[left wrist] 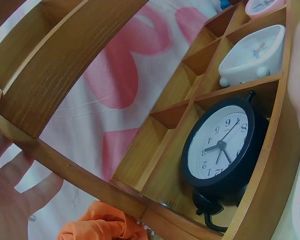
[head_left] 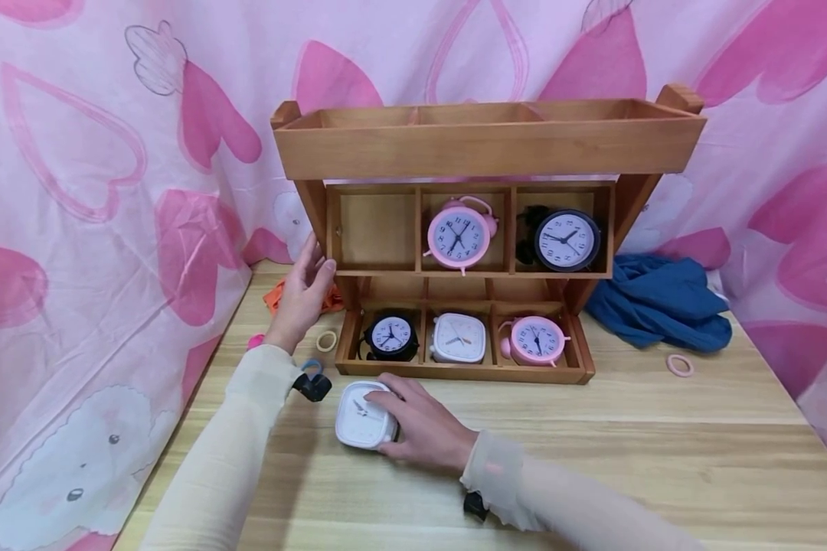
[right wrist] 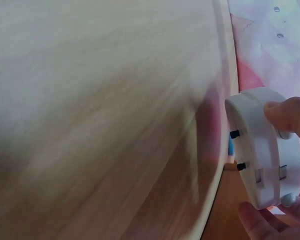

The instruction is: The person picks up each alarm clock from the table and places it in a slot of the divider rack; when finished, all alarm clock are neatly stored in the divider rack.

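Observation:
My right hand grips a white square alarm clock by its side, above the front of the table. In the right wrist view, the thumb and fingers hold the clock's casing, with small black knobs on its back. The left hand rests against the left side of a wooden tiered rack, fingers fairly straight along the post and thumb at the middle tray's corner. Beside it, the middle tray's left compartment is bare; a pink clock and a dark clock occupy the others.
The bottom tray holds a black clock, a white clock and a pink clock. Blue cloth lies right of the rack, near a pink ring. Orange cloth and a yellow ring lie left.

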The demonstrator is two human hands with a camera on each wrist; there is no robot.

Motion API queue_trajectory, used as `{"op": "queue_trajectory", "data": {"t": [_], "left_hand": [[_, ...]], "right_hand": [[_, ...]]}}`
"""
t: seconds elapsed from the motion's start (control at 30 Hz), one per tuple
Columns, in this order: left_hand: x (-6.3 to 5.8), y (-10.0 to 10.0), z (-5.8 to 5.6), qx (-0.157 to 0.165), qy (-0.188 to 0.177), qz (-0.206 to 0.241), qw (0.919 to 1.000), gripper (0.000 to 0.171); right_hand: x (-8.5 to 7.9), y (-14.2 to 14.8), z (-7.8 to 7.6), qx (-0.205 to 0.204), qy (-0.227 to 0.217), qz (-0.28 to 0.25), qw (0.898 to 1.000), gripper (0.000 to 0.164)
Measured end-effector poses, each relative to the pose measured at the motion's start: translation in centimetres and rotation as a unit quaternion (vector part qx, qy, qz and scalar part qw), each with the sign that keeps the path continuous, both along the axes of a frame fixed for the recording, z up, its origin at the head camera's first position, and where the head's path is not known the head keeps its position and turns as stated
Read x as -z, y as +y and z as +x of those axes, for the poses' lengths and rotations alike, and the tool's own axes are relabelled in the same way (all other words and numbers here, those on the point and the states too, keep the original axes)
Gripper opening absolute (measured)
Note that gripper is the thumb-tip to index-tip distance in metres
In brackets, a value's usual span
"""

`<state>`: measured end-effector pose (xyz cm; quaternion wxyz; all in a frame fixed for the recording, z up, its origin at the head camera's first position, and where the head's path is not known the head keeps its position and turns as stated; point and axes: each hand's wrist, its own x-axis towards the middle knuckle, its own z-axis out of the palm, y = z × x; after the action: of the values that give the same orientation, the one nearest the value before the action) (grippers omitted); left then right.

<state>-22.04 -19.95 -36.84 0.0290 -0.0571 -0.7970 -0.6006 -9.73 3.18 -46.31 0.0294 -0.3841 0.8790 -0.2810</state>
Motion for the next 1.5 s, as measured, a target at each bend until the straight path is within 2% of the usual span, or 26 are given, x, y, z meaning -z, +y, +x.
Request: {"op": "queue_trajectory", "data": {"t": [0.17, 0.3, 0.4, 0.53, 0.63, 0.93, 1.2, 1.5], "left_hand": [[0.7, -0.1, -0.5, 0.002, -0.003, 0.006, 1.0000, 0.067], [0.7, -0.2, -0.5, -0.003, 0.007, 0.001, 1.0000, 0.066], [0.8, -0.3, -0.6, -0.003, 0.017, 0.002, 0.9999, 0.065], [0.8, -0.3, -0.7, 0.001, 0.021, 0.004, 0.9998, 0.064], [0.6, -0.3, -0.7, 0.005, 0.020, 0.007, 0.9998, 0.066], [-1.8, 0.6, 0.7, 0.010, 0.026, -0.003, 0.9996, 0.067], [-2.1, 0.6, 1.0, 0.015, 0.011, 0.004, 0.9998, 0.070], [-2.2, 0.5, 1.2, 0.008, 0.004, -0.012, 0.9999, 0.067]], "right_hand": [[-1.0, 2.0, 0.7, 0.020, -0.001, -0.029, 0.999, 0.075], [-3.2, 3.6, 1.1, 0.060, -0.007, -0.058, 0.996, 0.083], [-5.2, 4.5, 0.7, 0.078, 0.027, -0.089, 0.993, 0.087], [-7.9, 5.1, -0.5, 0.077, 0.098, -0.134, 0.983, 0.087], [-9.9, 4.8, -1.8, 0.078, 0.133, -0.156, 0.976, 0.082], [-13.9, 2.2, -6.7, 0.081, 0.186, -0.195, 0.960, 0.073], [-15.2, 0.8, -9.8, 0.109, 0.231, -0.180, 0.950, 0.071], [-14.3, -0.4, -12.1, 0.181, 0.275, -0.087, 0.940, 0.063]]}}
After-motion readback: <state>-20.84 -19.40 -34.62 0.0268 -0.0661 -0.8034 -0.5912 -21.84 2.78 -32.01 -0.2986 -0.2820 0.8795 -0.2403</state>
